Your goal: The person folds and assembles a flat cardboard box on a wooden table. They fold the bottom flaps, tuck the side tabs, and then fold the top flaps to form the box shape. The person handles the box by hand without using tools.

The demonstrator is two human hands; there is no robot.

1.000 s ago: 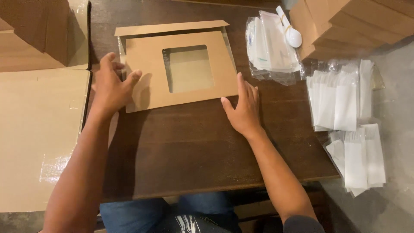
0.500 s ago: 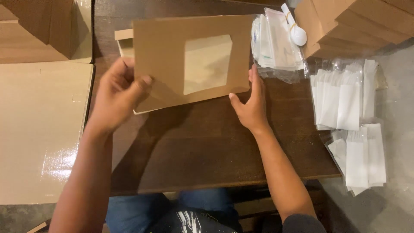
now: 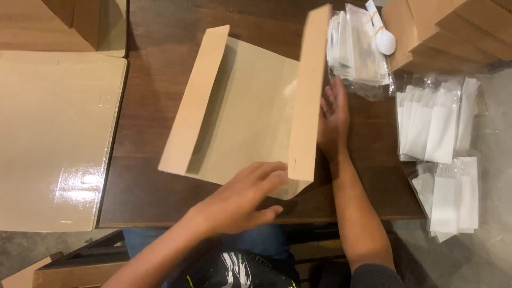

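Observation:
A flat brown cardboard box blank (image 3: 240,122) with a clear window lies turned on the dark wooden table (image 3: 144,117), its two long side flaps raised. My left hand (image 3: 242,200) is at the blank's near edge, fingers on top and thumb beneath, gripping it by the right flap's near corner. My right hand (image 3: 333,120) rests flat with fingers apart against the outer side of the raised right flap (image 3: 309,90), partly hidden behind it.
A stack of flat glossy cardboard sheets (image 3: 53,138) lies left of the table, with brown boxes (image 3: 58,21) behind it. At the back right are folded cardboard pieces (image 3: 453,26), clear packets with white plastic spoons (image 3: 362,48), and several white napkin packets (image 3: 437,128).
The blank was lifted off the table, turned a quarter turn and set down with its side flaps up. My left hand moved to its near edge, my right hand to the right flap.

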